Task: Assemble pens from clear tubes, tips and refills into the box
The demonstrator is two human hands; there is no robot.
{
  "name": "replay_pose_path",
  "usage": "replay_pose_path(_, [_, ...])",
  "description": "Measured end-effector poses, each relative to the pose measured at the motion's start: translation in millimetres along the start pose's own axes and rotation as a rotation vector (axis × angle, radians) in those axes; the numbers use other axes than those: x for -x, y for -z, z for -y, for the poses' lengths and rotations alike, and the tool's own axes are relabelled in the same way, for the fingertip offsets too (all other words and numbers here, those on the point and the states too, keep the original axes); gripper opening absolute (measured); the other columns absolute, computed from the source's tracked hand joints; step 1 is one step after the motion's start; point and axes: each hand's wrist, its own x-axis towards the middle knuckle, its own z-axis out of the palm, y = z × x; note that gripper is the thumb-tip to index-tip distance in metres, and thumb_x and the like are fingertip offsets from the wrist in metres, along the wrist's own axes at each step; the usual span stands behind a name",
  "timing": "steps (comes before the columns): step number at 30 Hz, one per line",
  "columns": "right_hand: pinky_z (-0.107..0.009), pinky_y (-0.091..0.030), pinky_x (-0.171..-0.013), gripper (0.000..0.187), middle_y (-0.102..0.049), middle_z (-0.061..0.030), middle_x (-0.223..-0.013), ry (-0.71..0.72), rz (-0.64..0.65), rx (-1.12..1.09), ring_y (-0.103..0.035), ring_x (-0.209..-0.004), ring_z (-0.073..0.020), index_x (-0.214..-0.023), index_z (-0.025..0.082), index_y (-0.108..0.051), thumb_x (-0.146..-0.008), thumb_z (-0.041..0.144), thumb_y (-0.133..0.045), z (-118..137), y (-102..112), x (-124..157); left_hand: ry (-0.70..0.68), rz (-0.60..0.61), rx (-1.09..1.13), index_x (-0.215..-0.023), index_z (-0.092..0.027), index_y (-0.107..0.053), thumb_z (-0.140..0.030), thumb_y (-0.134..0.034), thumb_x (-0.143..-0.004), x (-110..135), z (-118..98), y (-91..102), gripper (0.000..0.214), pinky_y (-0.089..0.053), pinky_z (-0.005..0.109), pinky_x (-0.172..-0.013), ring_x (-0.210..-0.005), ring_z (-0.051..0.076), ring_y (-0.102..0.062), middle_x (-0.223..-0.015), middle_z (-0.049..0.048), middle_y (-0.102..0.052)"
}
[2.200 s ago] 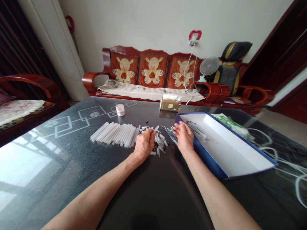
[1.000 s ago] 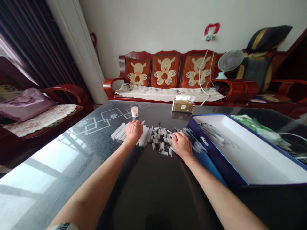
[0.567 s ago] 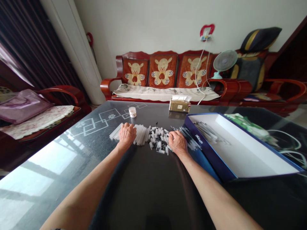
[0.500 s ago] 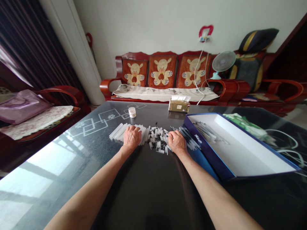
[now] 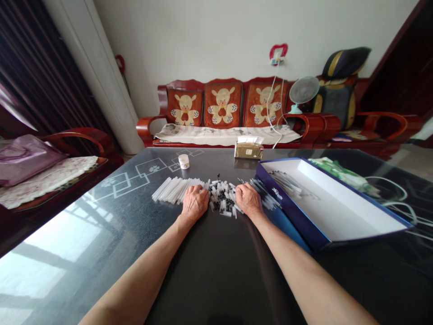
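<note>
My left hand (image 5: 195,201) rests with curled fingers at the right end of a row of white translucent tubes (image 5: 167,190) that look like pen barrels. Its fingertips reach the left edge of a heap of small white and black pieces (image 5: 223,197), perhaps pen caps and plugs. On the heap's other side, my right hand (image 5: 249,199) is closed, thumb side towards the pieces. Whatever either hand pinches is hidden. Just right of my right hand lie thin dark-tipped sticks (image 5: 269,196), like pen refills.
A blue-edged white box (image 5: 333,212) stands at the right, with several slim clear sticks (image 5: 287,183) inside. Farther back are a small white tub (image 5: 184,161) and a gold tissue box (image 5: 248,148). A green-and-white bag (image 5: 341,174) and white cables (image 5: 399,205) lie behind the box.
My left hand has moved right across the tubes to the edge of the small-piece heap. My right hand stays in nearly the same place. The view has shifted slightly.
</note>
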Motion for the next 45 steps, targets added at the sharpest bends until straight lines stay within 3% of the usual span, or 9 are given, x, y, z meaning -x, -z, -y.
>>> replay_pose_path(21, [-0.026,-0.042,-0.077,0.022,-0.064,-0.0062,-0.084,0.005,-0.017,-0.131,-0.057,-0.080,-0.0176,-0.079,0.020,-0.066,-0.084,0.020,-0.045,-3.4,-1.4,-0.8,0.033,0.026,0.007,-0.090,-0.022,-0.072,-0.034,-0.040,-0.094,0.8,-1.6,-2.0,0.035,-0.040,0.037,-0.088,-0.098,0.023,-0.050,-0.113,0.0081,-0.060])
replay_pose_path(30, [-0.026,-0.043,-0.071,0.022,-0.065,-0.0058,-0.084,-0.030,0.006,-0.198,-0.057,-0.073,-0.0160,-0.082,0.018,-0.068,-0.081,0.021,-0.046,-7.4,-4.2,-0.3,0.028,0.049,0.023,-0.090,-0.021,-0.071,-0.032,-0.038,-0.094,2.1,-1.7,0.1,0.035,-0.039,0.037,-0.089,-0.099,0.023,-0.049,-0.116,0.0091,-0.058])
replay_pose_path(45, [-0.029,-0.047,-0.074,0.022,-0.070,-0.0047,-0.085,-0.094,0.028,-0.319,-0.063,-0.077,-0.0181,-0.081,0.021,-0.068,-0.080,0.026,-0.047,-8.2,5.6,-2.4,0.042,0.062,0.046,-0.091,-0.022,-0.069,-0.028,-0.042,-0.092,3.6,-1.2,-2.7,0.028,-0.040,0.037,-0.088,-0.101,0.024,-0.048,-0.120,0.0080,-0.056])
